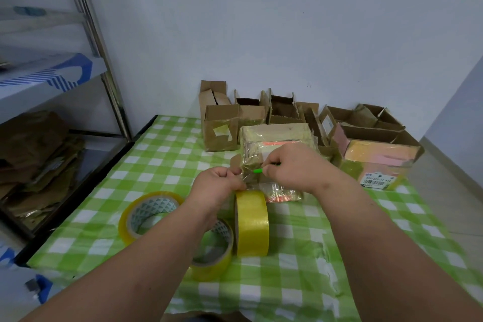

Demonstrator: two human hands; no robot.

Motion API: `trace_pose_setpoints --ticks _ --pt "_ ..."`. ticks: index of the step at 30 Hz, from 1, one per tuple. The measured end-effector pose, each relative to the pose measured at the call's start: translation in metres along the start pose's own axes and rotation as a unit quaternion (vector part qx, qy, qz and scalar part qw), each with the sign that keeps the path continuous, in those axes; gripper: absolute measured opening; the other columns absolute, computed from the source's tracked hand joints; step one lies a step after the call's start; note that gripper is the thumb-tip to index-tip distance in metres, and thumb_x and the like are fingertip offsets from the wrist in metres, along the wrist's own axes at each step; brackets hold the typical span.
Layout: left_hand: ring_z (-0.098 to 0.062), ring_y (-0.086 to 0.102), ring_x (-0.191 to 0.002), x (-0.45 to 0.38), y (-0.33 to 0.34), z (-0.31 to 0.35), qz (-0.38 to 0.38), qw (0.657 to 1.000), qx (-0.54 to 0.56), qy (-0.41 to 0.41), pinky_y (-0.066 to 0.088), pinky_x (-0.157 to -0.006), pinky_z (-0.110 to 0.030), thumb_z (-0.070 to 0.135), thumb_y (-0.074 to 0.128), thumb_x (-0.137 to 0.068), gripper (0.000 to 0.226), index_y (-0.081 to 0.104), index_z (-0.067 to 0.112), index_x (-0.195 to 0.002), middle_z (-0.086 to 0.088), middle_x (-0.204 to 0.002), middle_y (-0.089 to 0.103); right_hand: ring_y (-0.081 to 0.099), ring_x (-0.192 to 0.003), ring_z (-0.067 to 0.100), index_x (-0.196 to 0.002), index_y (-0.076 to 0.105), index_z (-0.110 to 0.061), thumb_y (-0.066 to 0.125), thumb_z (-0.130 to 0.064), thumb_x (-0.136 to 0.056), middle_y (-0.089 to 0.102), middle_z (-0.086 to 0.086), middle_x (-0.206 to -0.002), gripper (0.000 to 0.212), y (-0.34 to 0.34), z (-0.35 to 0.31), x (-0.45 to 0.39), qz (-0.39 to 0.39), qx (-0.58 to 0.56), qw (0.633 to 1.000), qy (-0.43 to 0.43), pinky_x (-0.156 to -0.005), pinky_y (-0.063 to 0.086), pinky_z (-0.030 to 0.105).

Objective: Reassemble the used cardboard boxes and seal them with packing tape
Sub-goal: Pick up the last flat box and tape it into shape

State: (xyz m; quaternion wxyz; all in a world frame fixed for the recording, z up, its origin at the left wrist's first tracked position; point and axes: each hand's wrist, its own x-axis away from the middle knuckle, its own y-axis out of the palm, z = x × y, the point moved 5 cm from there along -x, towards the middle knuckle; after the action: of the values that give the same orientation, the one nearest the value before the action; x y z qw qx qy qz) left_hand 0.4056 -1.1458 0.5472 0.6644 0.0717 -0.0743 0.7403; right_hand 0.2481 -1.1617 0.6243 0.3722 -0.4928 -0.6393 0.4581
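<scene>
Your right hand (290, 165) covers most of the green tool (264, 168), so you cannot tell what kind it is. Your left forearm hides part of the nearest tape roll (217, 251). The clear tape strip (248, 178) between your hands is hard to trace against the taped box (277, 136). The label (376, 180) on the right-hand box is too small to read. The left shelf (49, 73) is blurred and cut off by the edge.

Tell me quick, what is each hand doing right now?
Left hand: pinching the clear tape strip pulled off the upright roll.
Right hand: gripping a small green tool against that strip, in front of the taped box.
</scene>
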Motion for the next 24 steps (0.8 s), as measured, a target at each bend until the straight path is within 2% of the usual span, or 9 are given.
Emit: trace_pose_setpoints --ticks 5,9,12,14,16,18,19,21,24 --pt "-0.007 0.064 -0.094 -0.002 0.0 0.0 -0.01 1.0 0.003 0.001 0.042 -0.065 -0.025 -0.007 0.07 -0.075 0.029 0.054 0.012 -0.059 0.004 -0.101 0.073 0.062 -0.08 0.02 -0.088 0.076 -0.018 0.054 -0.027 -0.091 0.069 0.0 -0.082 0.024 -0.005 0.007 0.003 -0.007 -0.016 1.0 0.011 -0.077 0.055 0.037" --pt "-0.005 0.067 -0.094 -0.003 -0.006 -0.003 -0.008 1.0 0.023 -0.009 0.047 -0.073 -0.027 -0.006 0.072 -0.076 0.032 0.051 0.013 -0.061 0.002 -0.094 0.075 0.062 -0.095 0.021 -0.098 0.076 -0.026 0.052 -0.025 -0.091 0.072 -0.003 -0.102 0.025 -0.007 0.011 0.009 -0.016 0.013 1.0 0.018 -0.089 0.051 0.039" --pt "-0.012 0.069 -0.093 -0.004 -0.002 -0.005 -0.024 1.0 0.019 -0.004 0.051 -0.079 -0.028 -0.004 0.073 -0.079 0.027 0.056 0.012 -0.064 -0.004 -0.093 0.076 0.061 -0.105 0.021 -0.105 0.075 -0.027 0.052 -0.027 -0.093 0.07 -0.007 -0.113 0.026 -0.002 0.011 0.012 -0.008 -0.002 1.0 0.018 -0.097 0.046 0.041" --pt "-0.016 0.069 -0.087 -0.004 0.002 -0.006 -0.043 0.999 0.017 0.004 0.054 -0.082 -0.032 0.001 0.075 -0.08 0.026 0.059 0.013 -0.064 -0.007 -0.085 0.074 0.061 -0.102 0.022 -0.102 0.074 -0.022 0.051 -0.029 -0.095 0.07 -0.005 -0.11 0.025 0.004 0.016 0.013 -0.005 -0.016 0.999 0.03 -0.094 0.048 0.04" --pt "-0.016 0.065 -0.076 -0.003 0.004 -0.007 -0.058 0.998 0.011 0.01 0.053 -0.074 -0.03 0.006 0.077 -0.08 0.026 0.06 0.015 -0.063 -0.006 -0.074 0.069 0.061 -0.099 0.023 -0.099 0.072 -0.02 0.05 -0.03 -0.095 0.07 -0.003 -0.099 0.024 0.012 0.026 0.015 -0.004 -0.028 0.998 0.051 -0.09 0.049 0.038" --pt "-0.014 0.061 -0.068 -0.001 0.005 -0.007 -0.071 0.997 0.014 0.013 0.051 -0.067 -0.027 0.007 0.077 -0.081 0.023 0.061 0.013 -0.066 -0.003 -0.069 0.065 0.06 -0.098 0.023 -0.092 0.069 -0.025 0.049 -0.03 -0.096 0.065 -0.006 -0.089 0.021 0.02 0.038 0.02 -0.009 -0.023 0.997 0.075 -0.091 0.046 0.036" --pt "-0.014 0.059 -0.065 0.0 0.005 -0.007 -0.078 0.997 0.014 0.014 0.05 -0.067 -0.027 0.007 0.077 -0.081 0.022 0.061 0.012 -0.067 -0.003 -0.068 0.064 0.06 -0.101 0.024 -0.093 0.067 -0.029 0.049 -0.031 -0.097 0.065 -0.006 -0.091 0.019 0.026 0.044 0.022 -0.012 -0.009 0.996 0.088 -0.092 0.043 0.036" --pt "-0.016 0.056 -0.064 0.001 0.006 -0.006 -0.092 0.996 0.011 0.016 0.048 -0.068 -0.031 0.008 0.078 -0.08 0.019 0.062 0.012 -0.07 -0.005 -0.069 0.063 0.058 -0.111 0.025 -0.11 0.065 -0.033 0.049 -0.033 -0.096 0.066 -0.003 -0.108 0.021 0.042 0.056 0.027 -0.031 0.025 0.992 0.119 -0.098 0.035 0.037" --pt "-0.014 0.058 -0.063 0.002 0.011 -0.005 -0.098 0.995 0.005 0.015 0.049 -0.063 -0.028 0.006 0.077 -0.08 0.017 0.063 0.011 -0.072 -0.007 -0.072 0.064 0.051 -0.124 0.022 -0.133 0.053 -0.041 0.053 -0.036 -0.094 0.057 -0.003 -0.132 0.04 0.068 0.068 0.033 -0.09 0.067 0.982 0.154 -0.103 0.027 0.041"
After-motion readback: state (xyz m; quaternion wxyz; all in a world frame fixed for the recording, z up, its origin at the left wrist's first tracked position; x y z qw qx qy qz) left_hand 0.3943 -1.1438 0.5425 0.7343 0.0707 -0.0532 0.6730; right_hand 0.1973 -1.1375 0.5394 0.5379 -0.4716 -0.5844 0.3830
